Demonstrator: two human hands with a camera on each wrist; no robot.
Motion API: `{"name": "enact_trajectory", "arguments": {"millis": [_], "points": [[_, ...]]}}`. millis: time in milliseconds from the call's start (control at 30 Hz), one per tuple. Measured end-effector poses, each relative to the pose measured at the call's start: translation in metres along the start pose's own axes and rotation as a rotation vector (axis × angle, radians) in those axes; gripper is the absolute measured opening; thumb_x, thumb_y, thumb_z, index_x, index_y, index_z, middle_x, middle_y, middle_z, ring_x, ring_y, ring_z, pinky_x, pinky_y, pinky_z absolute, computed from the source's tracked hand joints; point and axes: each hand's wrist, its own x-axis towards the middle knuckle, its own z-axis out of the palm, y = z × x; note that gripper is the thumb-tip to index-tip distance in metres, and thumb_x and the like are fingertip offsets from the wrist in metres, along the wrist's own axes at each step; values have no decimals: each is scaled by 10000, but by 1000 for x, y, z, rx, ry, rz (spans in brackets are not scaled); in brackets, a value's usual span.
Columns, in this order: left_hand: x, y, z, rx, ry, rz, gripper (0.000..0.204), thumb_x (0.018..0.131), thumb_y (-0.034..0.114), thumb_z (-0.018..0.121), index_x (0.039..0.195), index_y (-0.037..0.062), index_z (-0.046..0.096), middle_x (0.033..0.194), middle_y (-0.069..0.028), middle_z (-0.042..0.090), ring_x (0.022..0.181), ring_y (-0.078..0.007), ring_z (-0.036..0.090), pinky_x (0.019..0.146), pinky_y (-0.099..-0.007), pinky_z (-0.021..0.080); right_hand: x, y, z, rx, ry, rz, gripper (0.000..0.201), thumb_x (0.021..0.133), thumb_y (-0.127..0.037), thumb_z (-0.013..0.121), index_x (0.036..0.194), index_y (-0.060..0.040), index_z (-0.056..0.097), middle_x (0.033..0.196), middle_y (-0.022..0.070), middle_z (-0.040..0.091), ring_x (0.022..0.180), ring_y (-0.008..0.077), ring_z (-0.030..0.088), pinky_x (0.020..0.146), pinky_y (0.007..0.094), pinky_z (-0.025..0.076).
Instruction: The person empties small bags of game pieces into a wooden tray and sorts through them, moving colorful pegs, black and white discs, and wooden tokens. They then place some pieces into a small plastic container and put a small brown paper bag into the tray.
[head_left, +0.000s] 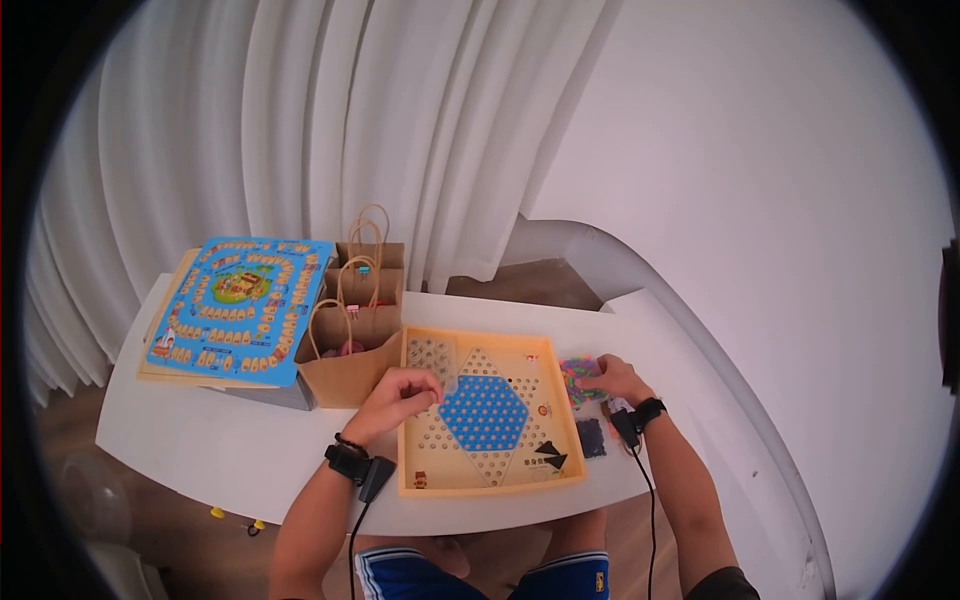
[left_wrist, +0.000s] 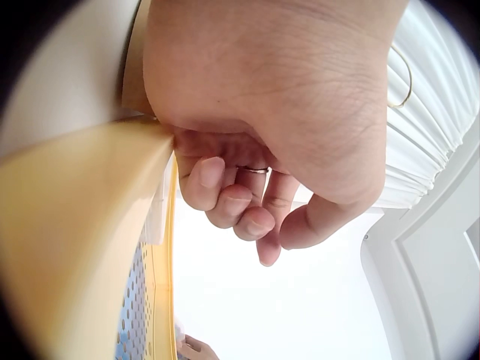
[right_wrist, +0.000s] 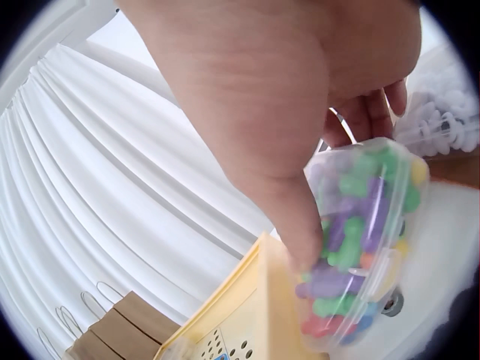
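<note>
A shallow wooden tray (head_left: 495, 490) holds a game board with a blue hexagon (head_left: 485, 412) full of holes. My left hand (head_left: 402, 395) hovers at the tray's left side, fingers loosely curled and thumb tip by the index finger; nothing shows between them in the left wrist view. To the right of the tray, my right hand (head_left: 618, 380) grips a clear plastic box (right_wrist: 356, 247) of green, purple, red and yellow pawns. Its thumb lies along the near side, with the other fingers partly hidden behind the box.
Black pointed pieces (head_left: 550, 452) lie in the tray's lower right, and a clear container (head_left: 430, 358) in its upper left. A box of dark pieces (head_left: 591, 438) sits right of the tray. Paper bags (head_left: 350, 375) and a blue game board (head_left: 240, 310) stand left.
</note>
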Motion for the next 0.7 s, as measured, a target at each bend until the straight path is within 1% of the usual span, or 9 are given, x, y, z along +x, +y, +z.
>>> {"name": "enact_trajectory", "arguments": {"millis": [33,100,267,333,400,467,567,600,700], "points": [[-1,1,0,-4,2,-8,90,974,34,622,946,27,707,914,33,680,829,-23,579,727,-204,448,5,8,3,-2,-3,-3,693,755,-353,917,1262,46,664,1105,160,753,1034,246,717,936,363,544],[-1,3,1,-4,9,2,87,975,37,624,947,26,706,910,33,679,827,-23,578,727,-204,449,25,32,9,251,68,-76,497,826,-227,857,1204,33,666,1035,132,746,986,222,714,888,351,551],[0,1,1,4,5,20,83,976,42,627,949,23,703,909,33,676,825,-25,577,729,-204,450,8,-5,-11,210,175,-189,487,876,-130,800,1287,20,589,1037,109,725,986,189,706,894,313,543],[1,1,3,-14,15,54,76,964,60,637,923,42,698,889,57,669,737,-5,500,637,-196,390,-4,-31,-4,740,253,-272,489,884,-164,815,1270,31,589,1029,115,728,972,183,712,833,328,562],[1,2,4,-13,14,53,75,961,56,636,922,41,699,886,55,668,739,-6,501,640,-196,391,-23,-65,4,816,214,-290,443,920,-138,782,1280,22,580,1047,119,729,982,172,710,857,325,563],[1,4,4,-8,9,51,74,958,52,636,921,40,699,883,54,666,740,-7,502,643,-197,393,-27,-86,18,778,-17,-189,454,945,-163,767,1300,30,559,1114,135,721,1008,187,712,896,332,564],[0,4,3,12,15,46,73,955,48,636,922,39,701,871,56,660,731,-4,500,625,-197,383,-12,-90,62,600,-145,-248,481,968,-183,748,1337,32,527,1187,153,700,1059,204,705,930,344,568],[1,0,2,-4,5,44,78,963,35,626,937,32,699,892,48,664,785,-13,539,677,-201,416,-8,-89,75,602,-144,-255,481,968,-183,748,1337,32,527,1187,153,700,1059,204,705,930,344,568],[0,2,1,-20,-1,31,86,971,21,615,952,25,699,910,41,668,837,-22,580,727,-204,449,-9,-102,98,760,-216,-115,582,941,-159,764,1407,20,464,1271,176,661,1158,239,679,997,371,562]]}}
